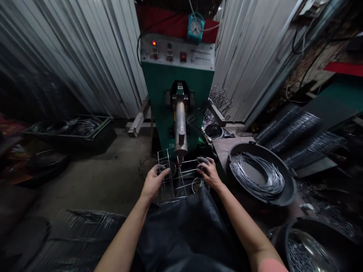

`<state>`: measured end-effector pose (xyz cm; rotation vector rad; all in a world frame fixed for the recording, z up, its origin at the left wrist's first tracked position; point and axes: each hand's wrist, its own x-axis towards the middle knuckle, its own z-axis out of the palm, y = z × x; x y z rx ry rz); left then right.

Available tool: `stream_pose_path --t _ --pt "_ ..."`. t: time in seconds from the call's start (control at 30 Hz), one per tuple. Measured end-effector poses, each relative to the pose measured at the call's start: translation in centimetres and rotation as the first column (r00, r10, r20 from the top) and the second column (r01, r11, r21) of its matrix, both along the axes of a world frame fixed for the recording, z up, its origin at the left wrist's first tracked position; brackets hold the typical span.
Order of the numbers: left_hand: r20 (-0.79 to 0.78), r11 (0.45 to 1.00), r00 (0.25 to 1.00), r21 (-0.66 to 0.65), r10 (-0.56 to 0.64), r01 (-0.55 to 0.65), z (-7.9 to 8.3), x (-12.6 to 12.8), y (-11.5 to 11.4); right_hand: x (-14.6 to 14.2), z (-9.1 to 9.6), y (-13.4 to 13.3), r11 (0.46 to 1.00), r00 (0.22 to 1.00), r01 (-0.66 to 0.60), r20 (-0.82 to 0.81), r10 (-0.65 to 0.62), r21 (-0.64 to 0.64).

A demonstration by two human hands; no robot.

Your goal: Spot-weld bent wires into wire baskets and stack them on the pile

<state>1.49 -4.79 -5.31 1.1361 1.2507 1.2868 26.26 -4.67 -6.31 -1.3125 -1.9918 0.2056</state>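
Observation:
A silver wire frame (172, 181) of thin crossing rods sits under the metal arm (180, 130) of a green welding machine (177, 83). My left hand (154, 180) is closed on the frame's left side, fingers curled over a rod. My right hand (208, 172) grips the frame's right side, its dark-stained fingertips bent over the wires. The arm's tip points down at the middle of the frame, between my two hands. A dark cloth covers my lap below the frame.
A round black pan (283, 196) with curved wire pieces (261, 173) lies to the right. Another pan (309, 245) of wire bits is at bottom right. Bundles of wire rings (295, 128) lean behind. A dark crate (70, 130) stands at left; corrugated metal walls stand behind.

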Motion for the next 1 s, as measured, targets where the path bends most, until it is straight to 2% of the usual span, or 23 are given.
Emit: stream_pose_path --t 0.1,0.33,0.6,1.0 --pt "-0.011 1.000 1.000 -0.013 -0.004 0.004 0.1 0.1 0.0 -0.2 0.0 0.4 1.000 1.000 -0.008 -0.007 0.008 0.007" --pt "0.076 0.998 0.997 -0.059 -0.019 0.023 0.3 0.3 0.5 0.1 0.4 1.3 0.999 1.000 -0.028 -0.013 0.028 -0.015" --pt "0.106 0.997 0.992 -0.024 -0.075 0.078 -0.1 0.2 1.9 0.5 1.0 2.6 0.997 0.999 -0.049 -0.012 0.048 -0.064" --pt "0.194 0.996 0.979 -0.050 -0.068 0.079 0.5 0.2 2.7 0.5 1.3 3.9 0.994 0.996 -0.088 -0.020 0.087 -0.063"
